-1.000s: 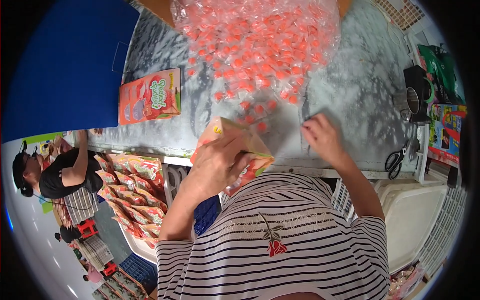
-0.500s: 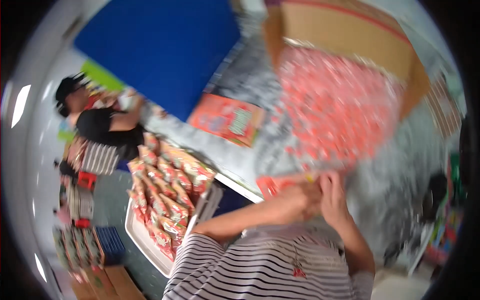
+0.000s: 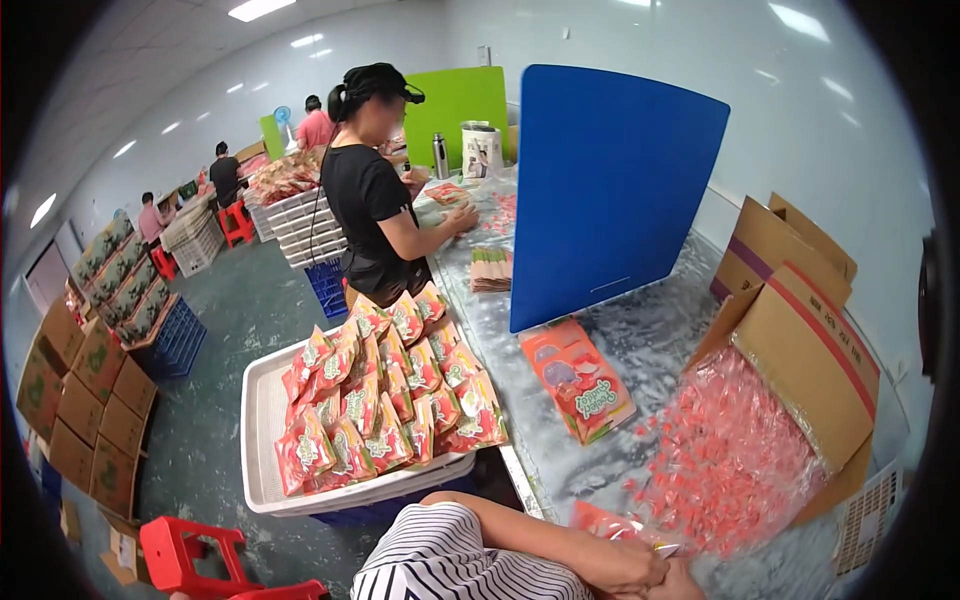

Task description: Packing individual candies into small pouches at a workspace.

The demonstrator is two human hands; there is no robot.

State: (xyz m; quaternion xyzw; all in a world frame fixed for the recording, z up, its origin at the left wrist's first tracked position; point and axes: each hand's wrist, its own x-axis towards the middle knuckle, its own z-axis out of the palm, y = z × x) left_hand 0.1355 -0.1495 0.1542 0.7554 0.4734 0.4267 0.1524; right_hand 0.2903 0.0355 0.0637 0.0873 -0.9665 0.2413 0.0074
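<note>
At the table's near edge, my left hand and my right hand are close together, both closed at the edge of a red candy pouch. Its body lies beyond my fingers, partly hidden by them. Just past it, many small pink wrapped candies spill from a cardboard box tipped on its side. A flat printed pouch lies on the marbled table. To my left, a white tray carries rows of filled red pouches.
An upright blue divider stands on the table. Beyond it a co-worker in black works beside a stack of flat pouches. A red stool is on the floor at lower left, with stacked cartons behind it.
The view has swung left and up, so my hands sit lower in it and more of the room shows. Both hands stay together at the pouch.
</note>
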